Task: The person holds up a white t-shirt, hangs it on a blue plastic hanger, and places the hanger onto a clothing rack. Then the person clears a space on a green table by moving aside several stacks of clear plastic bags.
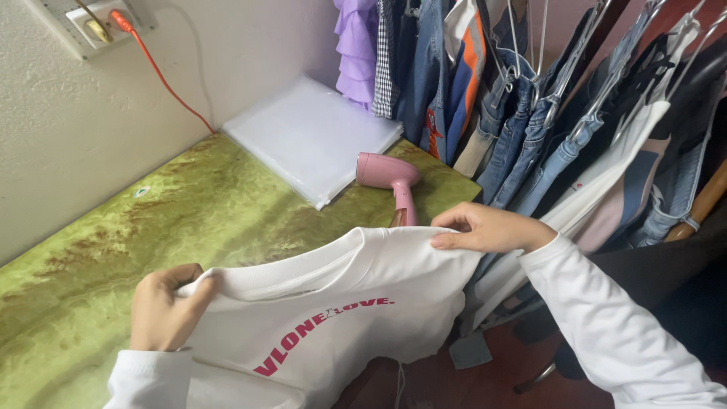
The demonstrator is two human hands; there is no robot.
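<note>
Here, seen from the head camera alone:

Left hand: the left hand is closed into a grip on one shoulder of the white T-shirt, fingers curled over the cloth and thumb tucked against it; a white sleeve covers the wrist.

Right hand: the right hand pinches the other shoulder of the same garment, fingers laid flat along the top fold and thumb underneath (the grip looks lighter than the left one).

White T-shirt: it is held up between the two hands, stretched across at the shoulder line, over the near edge of the table; its front faces the camera and carries pink-red lettering, and its lower part hangs down past the table's edge.

Table: a green marbled table top runs from the wall to the clothes rail.

Steamer: a small pink handheld garment steamer lies on the table just behind the T-shirt's collar, near the right hand but not touching it.

Plastic sheets: a stack of clear plastic bags rests in the far corner of the table, leaning on the wall.

Wall: a socket with an orange cable that runs down towards the table.

Rail: hanging clothes, mostly jeans and shirts, crowd the right side (a purple ruffled piece at the far end).
</note>
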